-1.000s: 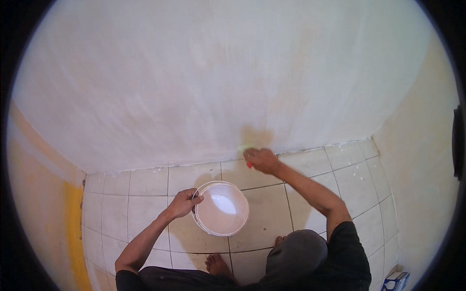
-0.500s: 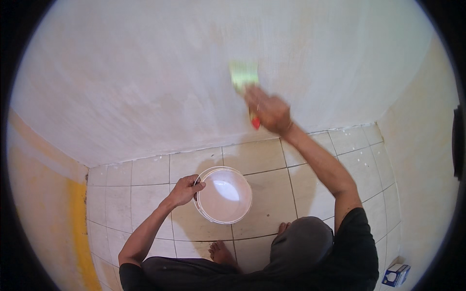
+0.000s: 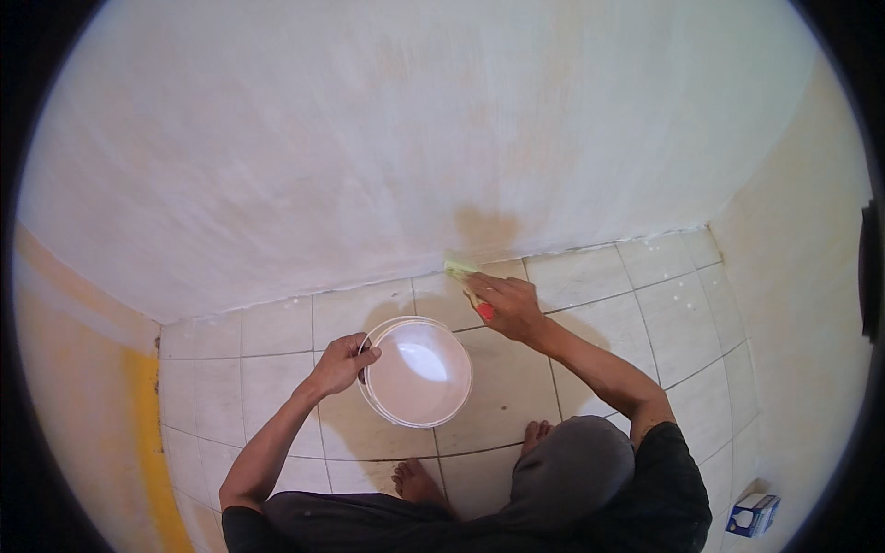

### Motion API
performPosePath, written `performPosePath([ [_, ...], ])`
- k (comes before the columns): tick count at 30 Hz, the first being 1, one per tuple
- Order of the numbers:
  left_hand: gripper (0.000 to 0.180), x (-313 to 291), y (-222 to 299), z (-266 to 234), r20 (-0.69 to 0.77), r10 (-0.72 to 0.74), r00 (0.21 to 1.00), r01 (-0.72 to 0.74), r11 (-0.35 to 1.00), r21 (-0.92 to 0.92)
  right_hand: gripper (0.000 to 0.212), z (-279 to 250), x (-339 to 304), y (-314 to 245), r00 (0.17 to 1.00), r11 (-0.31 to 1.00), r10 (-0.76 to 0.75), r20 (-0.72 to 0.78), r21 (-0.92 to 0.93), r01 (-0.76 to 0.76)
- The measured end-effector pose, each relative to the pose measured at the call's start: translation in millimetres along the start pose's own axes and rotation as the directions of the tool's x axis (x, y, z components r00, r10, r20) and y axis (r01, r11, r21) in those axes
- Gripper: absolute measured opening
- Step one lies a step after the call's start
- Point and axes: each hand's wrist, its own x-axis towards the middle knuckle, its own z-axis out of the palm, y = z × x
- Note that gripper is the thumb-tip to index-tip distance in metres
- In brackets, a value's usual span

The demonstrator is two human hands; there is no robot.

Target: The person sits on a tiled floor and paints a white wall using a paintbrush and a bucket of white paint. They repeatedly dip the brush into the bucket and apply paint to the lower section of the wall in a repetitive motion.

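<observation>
- The right hand (image 3: pixel 510 306) reaches out to the base of the pale wall (image 3: pixel 323 138), its fingers clamped on the brush (image 3: pixel 460 267) just behind the bristles
- The brush lies at the line where wall and tiled floor (image 3: pixel 502 378) meet; whether the bristles press on the plaster or sit just off it, I cannot tell
- Its long axis slants: the greenish bristle end points away from the person and a little left, the red handle end comes back toward the person and a little right, out past the palm
- The left hand (image 3: pixel 341 365) has its fingers closed on the near-left side of the round white bucket (image 3: pixel 433 425), thumb over the rim; the fingers beneath are partly hidden
- From the brush, the bucket lies back toward the person and to the left, its open mouth facing up, with a bright reflection on the pale contents
- The right hand is well apart from the left, and the bucket's far-right rim is the part nearest it
- Whether the bucket rests on the tiles or hangs above them is unclear
- Two bare feet (image 3: pixel 419 484) are on the floor behind the bucket
</observation>
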Motion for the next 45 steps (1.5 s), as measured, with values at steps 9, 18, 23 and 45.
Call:
performPosePath([
  [9,0.032,9.0,-19.4,-2.6,0.006,0.112,0.994,-0.112,0.99,0.087,0.019,-27.3,1.5,-101.0,0.841,0.736,0.45,0.301,0.409,-0.54],
  [18,0.028,14.4,-12.0,-4.7,0.004,0.174,0.985,-0.167,0.936,0.311,0.028,66.2,-31.6,-92.0,0.705,0.734,0.495,0.508,0.189,-0.652],
  [23,0.032,11.0,-5.4,-0.3,0.019,0.066,0.998,-0.069,0.982,0.175,0.029,79.8,-29.7,-87.1,0.711,0.716,0.511,0.483,0.218,-0.663],
  [45,0.033,12.5,16.8,0.3,0.042,0.046,0.998,-0.055,0.965,0.257,0.027,94.9,-36.6,-90.5,0.762,0.827,0.453,0.463,0.102,-0.554],
])
